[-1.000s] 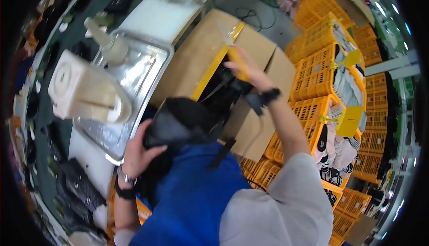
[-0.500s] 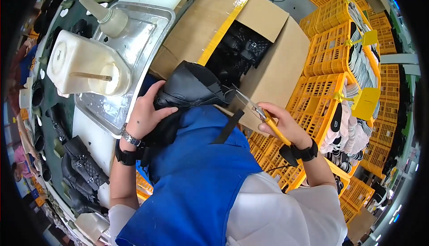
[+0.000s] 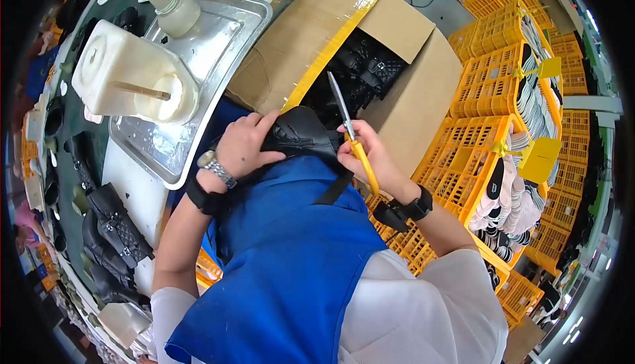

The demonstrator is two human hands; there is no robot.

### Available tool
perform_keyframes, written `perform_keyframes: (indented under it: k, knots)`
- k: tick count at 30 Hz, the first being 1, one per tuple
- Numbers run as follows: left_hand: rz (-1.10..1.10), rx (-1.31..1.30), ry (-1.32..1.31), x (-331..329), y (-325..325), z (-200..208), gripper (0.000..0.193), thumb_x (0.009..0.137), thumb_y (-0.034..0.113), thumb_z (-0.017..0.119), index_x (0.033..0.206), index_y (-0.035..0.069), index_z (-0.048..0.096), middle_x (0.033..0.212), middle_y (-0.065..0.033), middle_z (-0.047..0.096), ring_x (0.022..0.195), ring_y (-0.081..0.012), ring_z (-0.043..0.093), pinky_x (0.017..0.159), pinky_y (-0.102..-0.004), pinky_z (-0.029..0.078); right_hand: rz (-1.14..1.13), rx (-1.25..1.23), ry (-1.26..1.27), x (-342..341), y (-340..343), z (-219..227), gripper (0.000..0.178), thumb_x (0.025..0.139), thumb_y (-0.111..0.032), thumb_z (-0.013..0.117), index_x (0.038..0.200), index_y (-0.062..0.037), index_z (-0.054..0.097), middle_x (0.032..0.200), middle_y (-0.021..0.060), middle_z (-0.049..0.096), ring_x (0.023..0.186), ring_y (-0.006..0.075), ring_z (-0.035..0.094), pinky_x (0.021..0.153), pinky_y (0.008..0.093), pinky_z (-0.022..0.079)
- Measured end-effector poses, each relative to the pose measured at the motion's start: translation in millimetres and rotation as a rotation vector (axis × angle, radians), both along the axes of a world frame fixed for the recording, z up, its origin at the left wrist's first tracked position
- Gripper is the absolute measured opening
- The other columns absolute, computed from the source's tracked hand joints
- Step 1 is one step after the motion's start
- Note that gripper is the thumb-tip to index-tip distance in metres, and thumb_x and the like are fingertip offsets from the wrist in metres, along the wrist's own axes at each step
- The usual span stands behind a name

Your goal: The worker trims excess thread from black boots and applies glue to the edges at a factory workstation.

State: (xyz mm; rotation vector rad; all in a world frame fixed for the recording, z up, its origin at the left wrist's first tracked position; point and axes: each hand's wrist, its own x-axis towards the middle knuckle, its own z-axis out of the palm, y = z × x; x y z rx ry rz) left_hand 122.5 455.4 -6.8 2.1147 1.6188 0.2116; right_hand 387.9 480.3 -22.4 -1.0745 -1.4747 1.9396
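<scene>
Black leather upper [image 3: 299,131] clasped in my left hand [image 3: 243,145], scissors [image 3: 349,130] gripped in my right hand [image 3: 372,155]; what's finished, I can't tell.

Nothing could be read; right of the box [image 3: 426,99], yellow tags [image 3: 540,160] were hung on crates [image 3: 456,155] and an insole [image 3: 495,185] was marked.

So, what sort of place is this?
Likely a shoe factory: black boots lie at left, and stacks of what look like insoles fill orange crates at right.
</scene>
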Motion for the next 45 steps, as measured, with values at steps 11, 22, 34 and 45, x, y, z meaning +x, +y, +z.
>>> perform_keyframes:
  k: [11,22,34,45]
  knots:
    - [0.059,0.153,0.142,30.2,-11.9,-20.3,0.106,0.052,0.036,0.079,0.136,0.005,0.021,0.126,-0.0150,0.039,0.122,-0.0300,0.034,0.101,-0.0456,0.026,-0.018,0.279,-0.222,-12.0,8.5,-1.9,0.045,0.076,-0.008,0.067,0.115,-0.0073,0.043,0.082,0.0053,0.055,0.072,0.0110,0.052,0.067,0.0256,0.045]
    - [-0.086,0.313,0.088,62.4,-8.5,1.6,0.100,0.051,0.020,0.079,0.136,0.020,0.027,0.129,-0.0141,0.038,0.118,-0.0299,0.040,0.097,-0.0435,0.032,-0.254,-0.493,0.292,-7.7,56.7,25.7,0.039,0.075,-0.004,0.062,0.109,-0.0112,0.046,0.090,0.0053,0.056,0.083,0.0168,0.057,0.071,0.0283,0.047]
    - [0.030,-0.011,-0.653,6.4,19.9,37.6,0.068,0.068,0.020,0.074,0.123,0.001,0.039,0.102,-0.0165,0.060,0.096,-0.0264,0.058,0.083,-0.0316,0.045,-0.145,-0.353,0.307,38.0,66.5,71.3,0.035,0.082,-0.015,0.063,0.113,-0.0112,0.047,0.076,0.0004,0.050,0.063,0.0102,0.049,0.061,0.0215,0.043]
    - [0.533,-0.698,-1.401,1.7,27.6,22.4,0.048,0.094,0.041,0.036,0.112,-0.001,0.052,0.103,-0.0073,0.059,0.087,-0.0125,0.057,0.077,-0.0274,0.047,-0.133,0.776,-0.465,69.5,48.0,37.5,0.049,0.078,-0.002,0.063,0.123,-0.0045,0.043,0.094,0.0026,0.049,0.089,0.0109,0.048,0.081,0.0251,0.041]
